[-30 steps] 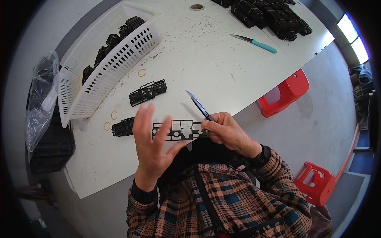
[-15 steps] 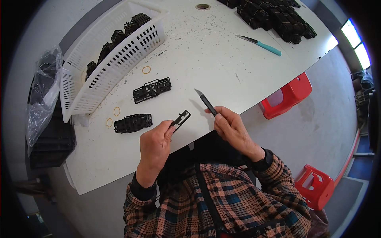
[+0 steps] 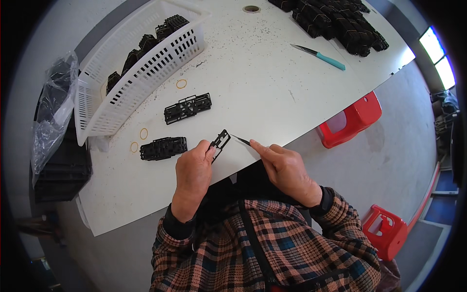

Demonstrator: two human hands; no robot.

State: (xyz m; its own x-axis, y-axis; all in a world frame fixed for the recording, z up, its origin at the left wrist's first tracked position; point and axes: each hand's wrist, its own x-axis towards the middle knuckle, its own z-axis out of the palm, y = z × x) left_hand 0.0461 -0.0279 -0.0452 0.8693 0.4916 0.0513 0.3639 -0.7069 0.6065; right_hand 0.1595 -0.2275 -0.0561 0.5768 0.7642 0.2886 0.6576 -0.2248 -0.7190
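Note:
My left hand [image 3: 193, 168] is closed on a narrow black plastic frame [image 3: 222, 140] with cut-out openings, its far end sticking out past the fingers. In my right hand [image 3: 287, 170] is a craft knife [image 3: 243, 141] with a dark handle. Its thin blade points left, and the tip is at or very close to the frame's far end; whether it touches I cannot tell. Two stacks of similar parts lie beyond and left of my left hand: one black stack [image 3: 188, 108] farther off, another black stack [image 3: 163, 148] nearer.
A white slotted basket [image 3: 160, 63] with black bundles stands at the left. Rubber bands [image 3: 181, 83] lie beside it. A turquoise-handled knife [image 3: 331, 61] and many banded black bundles [image 3: 340, 24] are at the far right. Red stools [image 3: 357, 119] stand beyond the white table's [image 3: 262, 63] right edge.
My right hand has turned the craft knife from pointing up and away to pointing left, bringing its tip to the black plastic frame. My left hand has shifted slightly and tilted the frame.

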